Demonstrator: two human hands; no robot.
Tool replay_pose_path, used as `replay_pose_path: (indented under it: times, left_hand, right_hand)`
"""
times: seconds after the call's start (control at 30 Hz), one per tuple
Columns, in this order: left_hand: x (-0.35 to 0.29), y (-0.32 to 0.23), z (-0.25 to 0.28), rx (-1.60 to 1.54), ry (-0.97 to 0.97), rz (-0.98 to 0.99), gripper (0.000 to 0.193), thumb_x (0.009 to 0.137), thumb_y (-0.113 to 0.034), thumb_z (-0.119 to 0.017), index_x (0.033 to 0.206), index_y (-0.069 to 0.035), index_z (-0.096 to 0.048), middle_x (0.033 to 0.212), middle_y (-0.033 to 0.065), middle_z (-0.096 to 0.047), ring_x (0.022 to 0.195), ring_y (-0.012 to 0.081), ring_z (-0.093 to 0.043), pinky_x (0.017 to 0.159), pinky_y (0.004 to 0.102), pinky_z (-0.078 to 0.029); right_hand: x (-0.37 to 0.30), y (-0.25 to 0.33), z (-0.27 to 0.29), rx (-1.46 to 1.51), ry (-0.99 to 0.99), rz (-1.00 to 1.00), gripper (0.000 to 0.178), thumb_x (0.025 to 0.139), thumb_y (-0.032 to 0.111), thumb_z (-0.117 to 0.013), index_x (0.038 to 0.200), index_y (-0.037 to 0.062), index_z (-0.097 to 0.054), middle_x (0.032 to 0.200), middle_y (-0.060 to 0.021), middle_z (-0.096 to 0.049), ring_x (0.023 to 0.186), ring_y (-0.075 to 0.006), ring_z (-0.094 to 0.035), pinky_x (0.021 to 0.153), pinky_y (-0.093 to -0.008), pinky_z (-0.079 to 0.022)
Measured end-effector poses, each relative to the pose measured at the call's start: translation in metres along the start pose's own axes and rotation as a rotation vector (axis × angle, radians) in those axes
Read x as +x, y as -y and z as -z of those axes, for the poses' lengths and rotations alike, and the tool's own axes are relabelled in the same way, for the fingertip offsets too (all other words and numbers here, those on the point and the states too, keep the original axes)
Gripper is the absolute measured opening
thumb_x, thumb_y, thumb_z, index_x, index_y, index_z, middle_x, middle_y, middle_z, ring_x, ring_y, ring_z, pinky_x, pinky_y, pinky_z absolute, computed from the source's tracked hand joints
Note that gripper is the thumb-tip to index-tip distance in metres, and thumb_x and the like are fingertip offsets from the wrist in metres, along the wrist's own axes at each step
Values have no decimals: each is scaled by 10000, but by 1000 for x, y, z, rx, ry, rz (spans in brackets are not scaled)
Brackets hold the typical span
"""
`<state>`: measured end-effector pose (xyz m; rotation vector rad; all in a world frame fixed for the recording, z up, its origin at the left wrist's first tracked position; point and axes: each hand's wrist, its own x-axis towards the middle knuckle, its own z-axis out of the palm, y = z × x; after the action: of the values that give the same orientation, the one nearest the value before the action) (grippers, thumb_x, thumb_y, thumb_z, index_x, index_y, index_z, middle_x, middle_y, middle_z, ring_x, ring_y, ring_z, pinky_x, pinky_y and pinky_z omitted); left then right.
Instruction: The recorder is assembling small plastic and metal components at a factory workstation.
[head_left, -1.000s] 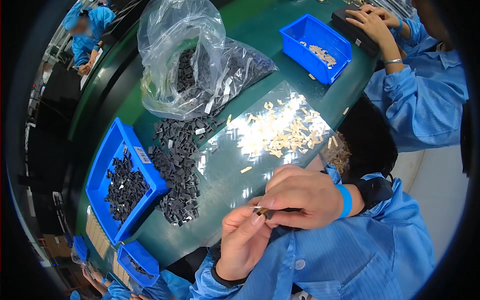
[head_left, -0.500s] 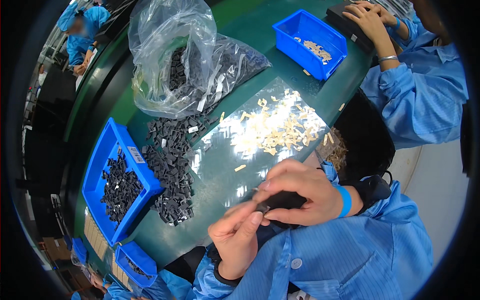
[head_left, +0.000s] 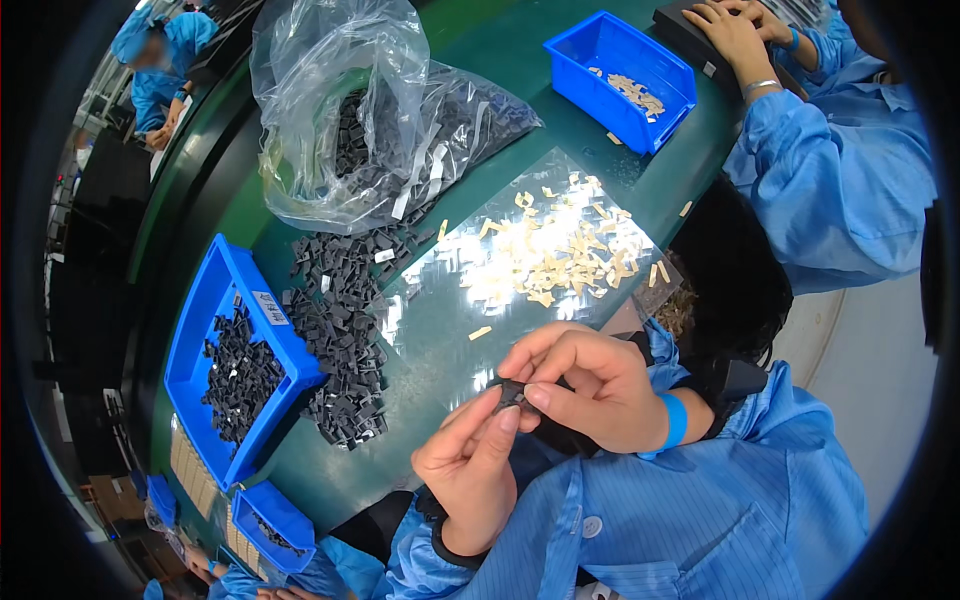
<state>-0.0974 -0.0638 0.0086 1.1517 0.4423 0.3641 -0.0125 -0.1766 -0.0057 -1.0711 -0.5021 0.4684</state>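
Observation:
Between my two hands is a small black plastic piece, pinched near the table's front edge. My left hand grips its lower left side with thumb and fingertips. On the other side, my right hand, with a blue wristband, presses thumb and index finger against it. The fingers cover much of the piece. Beyond my hands, many small cream-coloured strips lie scattered on a clear plastic sheet. To the left is a long heap of similar black pieces on the green table.
An open clear plastic bag of black pieces stands at the back. Blue bins hold black pieces at left and lower left; another blue bin with cream strips sits at the back right. A co-worker's hands rest on a black box.
My right hand has shifted slightly left, its thumb moving up onto the black piece, which shows more now. My left hand has barely moved.

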Motion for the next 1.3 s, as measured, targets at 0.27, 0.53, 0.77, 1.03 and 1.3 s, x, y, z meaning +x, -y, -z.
replay_pose_path:
  times: [0.27,0.53,0.77,1.03,1.3]
  left_hand:
    - [1,1,-1,35,3,-65,241,784,62,-607,1025,59,-598,901,170,-629,744,204,-621,685,300,-523]
    - [1,1,-2,-6,73,-122,231,787,127,-563,1011,78,-595,1006,210,-600,863,246,-628,778,352,-540]
    - [0,1,1,-2,72,-116,238,782,122,-575,1013,71,-600,1007,204,-605,856,233,-630,775,333,-534]
    - [-2,-4,-5,9,23,-76,234,756,97,-616,989,76,-608,930,163,-617,829,190,-601,753,285,-491]
    - [-2,1,-1,-30,22,-38,219,777,94,-592,996,76,-603,965,177,-613,826,197,-616,752,293,-509]
  right_hand:
    - [2,-3,-5,10,-87,-15,37,812,9,-575,793,-18,-557,988,-126,-555,716,-99,-581,645,-219,-485]
    - [1,-1,-5,-86,-106,22,58,766,13,-620,766,5,-562,945,-108,-579,818,-151,-576,709,-261,-474]
    - [3,-1,-3,-222,-79,108,76,743,11,-638,756,11,-563,936,-107,-584,829,-173,-581,717,-271,-472]
    - [4,3,-1,-321,-49,202,87,731,-3,-643,761,5,-561,931,-104,-578,810,-178,-584,694,-270,-477]
    - [3,3,-1,-399,-36,263,127,723,14,-686,750,1,-562,913,-146,-590,762,-168,-595,676,-259,-481]
